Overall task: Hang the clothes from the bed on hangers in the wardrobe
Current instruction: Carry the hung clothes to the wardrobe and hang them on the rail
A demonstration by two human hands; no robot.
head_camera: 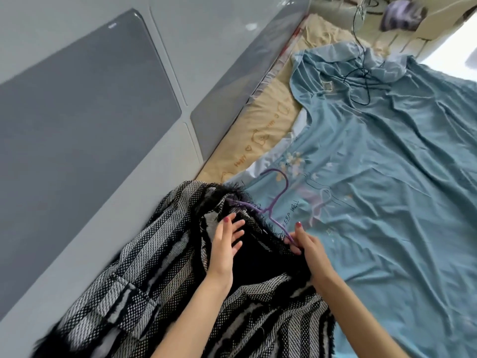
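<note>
Lying on the near end of the bed, a black-and-white striped woven jacket [160, 288] with frayed black trim sits collar-up against the grey padded wall [85, 112]. A purple hanger [268, 208] is partly fed into its neckline: one arm disappears under the left shoulder of the collar, the hook curves up over the blue bedsheet [387, 202], the other arm runs down to the right hand. Right hand [307, 245] pinches the lower end of the hanger arm together with the collar edge, fingers curled round it, thumb up. Left hand [227, 241] rests flat inside the neck opening on the black lining, fingers straight and spread, holding nothing. The sheet has a floral print and "KEEP WELL" lettering just beside the hanger. Further up the bed, a black wire hanger [361, 81] lies on a rumpled blue pillow area. A beige pillow [260, 125] with small cartoon prints sits along the wall. Top right is blurred; a purple-grey object [402, 14] there, cannot tell what.
</note>
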